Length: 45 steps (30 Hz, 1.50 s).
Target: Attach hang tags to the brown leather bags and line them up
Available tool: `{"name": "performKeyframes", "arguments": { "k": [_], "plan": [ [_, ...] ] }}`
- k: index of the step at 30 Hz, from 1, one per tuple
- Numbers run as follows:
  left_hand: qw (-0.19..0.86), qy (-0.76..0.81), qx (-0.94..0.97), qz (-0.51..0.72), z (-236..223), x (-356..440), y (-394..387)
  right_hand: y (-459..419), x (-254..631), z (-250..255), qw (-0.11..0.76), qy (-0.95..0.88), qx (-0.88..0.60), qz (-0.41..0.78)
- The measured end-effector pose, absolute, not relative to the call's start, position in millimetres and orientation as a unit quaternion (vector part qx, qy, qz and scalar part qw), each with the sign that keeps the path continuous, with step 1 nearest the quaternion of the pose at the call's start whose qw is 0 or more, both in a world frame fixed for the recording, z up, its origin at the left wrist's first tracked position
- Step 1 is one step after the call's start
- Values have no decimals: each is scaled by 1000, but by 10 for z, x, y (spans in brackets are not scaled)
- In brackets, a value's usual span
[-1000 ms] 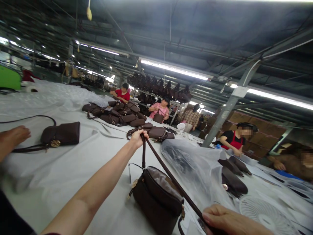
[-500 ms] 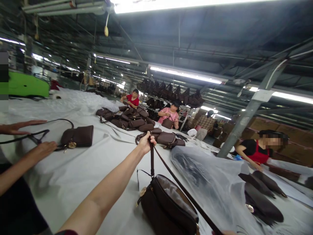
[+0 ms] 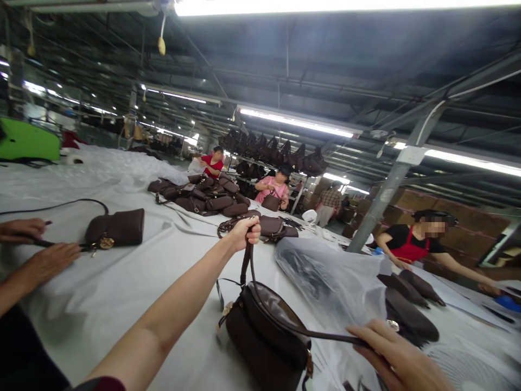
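Note:
A dark brown shoulder bag (image 3: 264,334) lies on the white-covered table (image 3: 163,271) in front of me. My left hand (image 3: 247,231) is stretched out above it, closed in a fist round the bag's strap (image 3: 246,266) and holding it up. My right hand (image 3: 393,355) is low at the right, its fingers closed on the other end of the strap (image 3: 325,336), which runs slack and nearly level from the bag to that hand.
At the left a co-worker's two hands (image 3: 44,258) hold the strap of another brown bag (image 3: 116,228). A heap of brown bags (image 3: 203,198) and two more (image 3: 268,225) lie farther back. A clear plastic bag (image 3: 325,274) and dark pouches (image 3: 411,315) lie right. Several people work around the table.
My right hand has come up into view and the strap between it and the bag has gone slack and level. The co-worker's hands have settled on the other bag's strap.

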<state>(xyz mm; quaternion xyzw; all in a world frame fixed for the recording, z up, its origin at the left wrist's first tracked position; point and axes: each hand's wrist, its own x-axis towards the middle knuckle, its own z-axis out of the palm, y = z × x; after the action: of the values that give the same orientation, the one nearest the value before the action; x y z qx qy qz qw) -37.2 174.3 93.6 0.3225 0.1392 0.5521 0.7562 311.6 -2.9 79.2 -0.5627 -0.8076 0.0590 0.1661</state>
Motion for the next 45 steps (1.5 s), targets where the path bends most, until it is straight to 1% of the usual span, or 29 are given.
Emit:
{"name": "performKeyframes", "arguments": {
  "k": [2,4,7,9,11,13,15,17,19,20,22,24,25,27,29,31,32,33,35,38,42,45],
  "plan": [
    [768,145,374,499,1015,-266,1625,44,2857,981,136,-830,-538,61],
    [759,152,447,447,1067,-149,1522,137,2598,1143,143,-828,-534,96],
    [720,171,552,384,1093,23,1403,324,2240,1330,215,-803,-540,134],
    [702,180,588,359,1099,124,1347,480,2036,1428,260,-806,-523,96],
    [691,182,611,341,1111,205,1311,644,1877,1501,266,-828,-490,50],
    [683,177,626,331,1121,254,1292,791,1774,1547,249,-850,-465,11],
    [660,157,644,353,1107,260,1278,905,1730,1567,237,-859,-453,-24],
    [610,146,678,385,1042,227,1263,980,1737,1566,237,-855,-458,-50],
    [569,167,705,389,917,172,1251,1021,1780,1551,241,-845,-474,-54],
    [575,188,698,382,838,144,1252,1027,1813,1539,243,-839,-484,-50],
    [629,227,643,373,680,94,1275,1010,1891,1514,238,-834,-497,-31],
    [678,245,579,380,568,56,1324,943,1980,1504,192,-842,-504,19],
    [689,250,564,381,540,39,1354,889,2025,1510,148,-847,-507,65],
    [690,252,560,384,539,9,1414,742,2108,1547,36,-837,-509,196],
    [693,246,559,383,583,-18,1462,558,2174,1611,-73,-794,-517,312],
    [695,237,566,375,632,-35,1486,373,2218,1679,-146,-741,-526,390],
    [695,232,572,368,651,-37,1489,296,2232,1705,-162,-720,-528,420],
    [695,229,579,360,664,-31,1485,236,2240,1722,-157,-705,-530,444],
    [689,223,597,346,680,5,1461,184,2240,1723,-95,-695,-541,463],
    [664,203,637,337,699,116,1386,264,2188,1649,51,-690,-570,443],
    [648,186,661,331,729,265,1259,490,2045,1530,204,-611,-526,556],
    [682,162,636,323,748,300,1198,624,1972,1506,335,-514,-534,582]
  ]
}}
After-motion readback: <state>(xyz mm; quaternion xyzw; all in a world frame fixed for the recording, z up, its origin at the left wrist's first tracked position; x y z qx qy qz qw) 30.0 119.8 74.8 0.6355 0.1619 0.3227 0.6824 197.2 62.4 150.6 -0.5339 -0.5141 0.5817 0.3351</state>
